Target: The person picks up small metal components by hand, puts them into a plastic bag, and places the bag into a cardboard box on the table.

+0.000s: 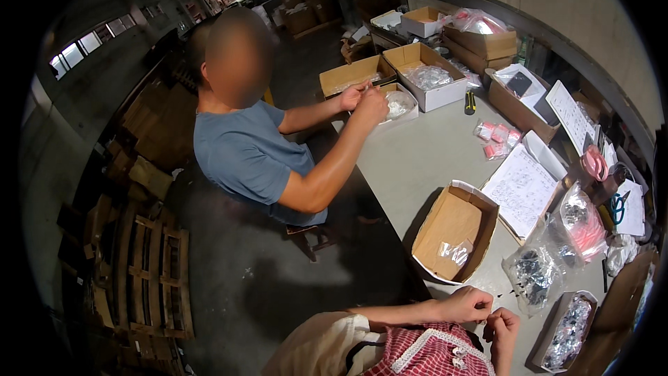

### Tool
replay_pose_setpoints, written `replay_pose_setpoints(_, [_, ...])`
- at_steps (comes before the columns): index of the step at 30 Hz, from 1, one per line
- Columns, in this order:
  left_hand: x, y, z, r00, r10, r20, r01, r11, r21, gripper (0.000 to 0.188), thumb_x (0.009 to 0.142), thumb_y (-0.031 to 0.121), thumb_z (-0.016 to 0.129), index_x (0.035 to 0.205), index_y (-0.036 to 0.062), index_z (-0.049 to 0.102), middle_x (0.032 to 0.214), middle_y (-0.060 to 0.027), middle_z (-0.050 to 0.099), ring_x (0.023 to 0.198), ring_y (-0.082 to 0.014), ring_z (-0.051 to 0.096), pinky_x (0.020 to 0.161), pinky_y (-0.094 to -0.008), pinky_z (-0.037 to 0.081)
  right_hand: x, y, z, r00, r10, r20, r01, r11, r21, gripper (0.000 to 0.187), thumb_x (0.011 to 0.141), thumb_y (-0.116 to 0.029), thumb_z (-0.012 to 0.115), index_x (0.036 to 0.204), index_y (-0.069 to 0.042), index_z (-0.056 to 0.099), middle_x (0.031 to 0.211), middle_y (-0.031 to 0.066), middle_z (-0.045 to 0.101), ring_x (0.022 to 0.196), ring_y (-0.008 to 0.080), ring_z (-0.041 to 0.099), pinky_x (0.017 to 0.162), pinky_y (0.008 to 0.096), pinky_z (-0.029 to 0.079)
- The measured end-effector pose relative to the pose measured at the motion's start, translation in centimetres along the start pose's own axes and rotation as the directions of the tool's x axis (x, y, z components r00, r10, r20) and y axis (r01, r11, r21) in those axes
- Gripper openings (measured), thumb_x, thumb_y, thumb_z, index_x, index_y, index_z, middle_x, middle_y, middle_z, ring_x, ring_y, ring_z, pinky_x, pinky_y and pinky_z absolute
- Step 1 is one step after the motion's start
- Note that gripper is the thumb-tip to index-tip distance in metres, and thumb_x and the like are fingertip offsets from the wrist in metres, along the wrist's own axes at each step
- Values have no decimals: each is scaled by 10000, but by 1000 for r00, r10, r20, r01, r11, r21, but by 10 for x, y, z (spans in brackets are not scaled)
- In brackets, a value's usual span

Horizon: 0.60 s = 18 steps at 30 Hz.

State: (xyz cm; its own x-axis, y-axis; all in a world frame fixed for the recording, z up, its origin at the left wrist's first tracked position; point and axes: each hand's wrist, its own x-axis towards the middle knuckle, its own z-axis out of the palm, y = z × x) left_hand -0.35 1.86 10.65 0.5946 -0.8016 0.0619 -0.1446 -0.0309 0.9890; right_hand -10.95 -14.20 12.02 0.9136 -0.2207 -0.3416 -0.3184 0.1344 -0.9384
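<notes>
My left hand (467, 304) and my right hand (502, 327) are close together at the near table edge, fingers curled and pinched. Whatever sits between the fingertips is too small to make out. Just beyond them stands a shallow open cardboard box (451, 226) with a few small clear plastic bags (454, 253) in it. Tiny dark pieces lie on the table beside my fingers. To the right rests a clear bag of dark small parts (534, 275). Nearer the right edge is a white box (569, 331) filled with small shiny packets.
Across the table corner a person in a blue shirt (254, 153) handles something over a small box (402, 110). Papers (522, 184), pink packets (497, 136), a yellow-black cutter (470, 103), and blue scissors (617, 209) lie around. Wooden pallets (153, 271) stand on the floor at left.
</notes>
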Motion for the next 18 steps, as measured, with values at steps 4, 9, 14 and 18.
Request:
replay_pose_setpoints(4, [-2, 1, 2, 984, 120, -132, -99, 982, 159, 153, 763, 126, 657, 727, 9, 566, 664, -121, 605, 635, -272, 611, 589, -381, 453, 2, 5, 8, 956, -277, -101, 213, 885, -413, 226, 805, -34, 618, 621, 31, 503, 503, 10, 469, 473, 51, 398, 428, 258, 291])
replay_pose_setpoints(9, [-2, 0, 3, 981, 132, -139, -88, 955, 283, 169, 765, 124, 654, 712, 16, 535, 673, -128, 585, 683, -319, 608, 641, -426, 463, -2, 1, 11, 850, -519, -90, 332, 661, -672, 212, 792, -48, 630, 640, 30, 503, 504, 61, 428, 498, 65, 377, 447, 281, 294])
replay_pose_setpoints(14, [0, 7, 5, 960, 233, -155, -148, 894, 423, 188, 760, 109, 666, 898, 20, 575, 872, -140, 613, 895, -327, 608, 760, -420, 488, 7, 16, -4, 875, -425, -230, 208, 761, -614, 218, 798, -60, 645, 665, 24, 494, 526, 63, 461, 493, 78, 422, 450, 294, 333])
replay_pose_setpoints(18, [3, 12, -3, 898, 438, -33, -364, 784, 504, 519, 731, 109, 704, 1214, -5, 552, 1227, -158, 578, 1172, -330, 532, 968, -418, 446, 3, 0, 1, 975, -90, -204, 71, 993, -96, 260, 889, -90, 630, 671, -29, 503, 535, -4, 501, 437, 74, 479, 394, 241, 339])
